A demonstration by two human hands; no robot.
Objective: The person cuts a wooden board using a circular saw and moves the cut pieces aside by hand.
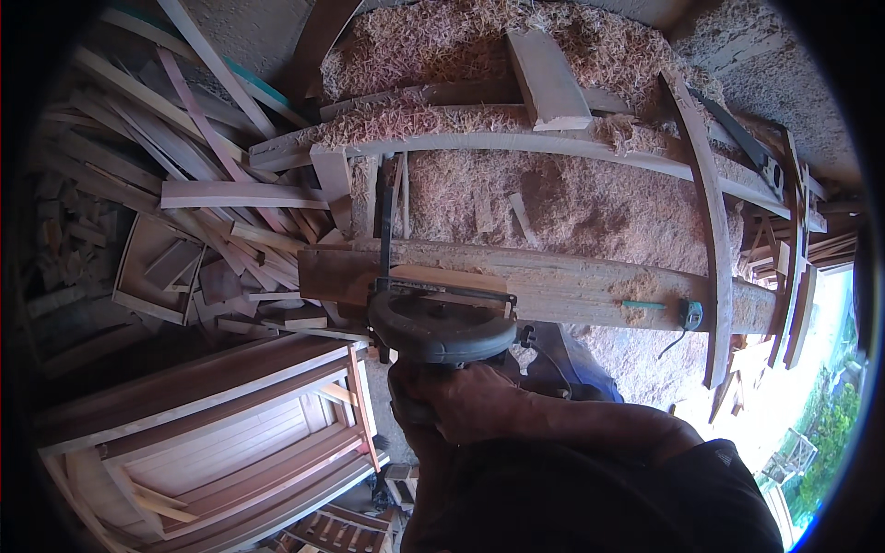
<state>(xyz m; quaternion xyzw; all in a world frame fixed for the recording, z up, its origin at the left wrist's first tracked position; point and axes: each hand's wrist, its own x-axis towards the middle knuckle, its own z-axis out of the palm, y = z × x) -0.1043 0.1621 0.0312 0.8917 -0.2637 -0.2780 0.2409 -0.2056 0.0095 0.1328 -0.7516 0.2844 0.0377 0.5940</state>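
A dark circular saw [442,327] rests on a wide wooden plank [590,276], near the plank's left end. Its flat base frame lies on the wood, and a long dark bar [387,221] reaches away from it across the plank's far edge. My right hand [475,398] is closed round the saw's handle, on the near side of the rounded guard. Close beside it, in deep shadow, my left hand [410,396] seems to be at the saw too; its fingers are hidden. Further right on the plank lie a teal stick-like marker [643,304] and a teal tape measure [690,315].
Wood shavings [572,203] lie beyond the plank, with a long beam [516,141] across them. A curved board [701,230] crosses the plank's right end. A handsaw [751,152] lies far right. Loose boards [184,120] are heaped left, above a wooden cabinet frame [230,405].
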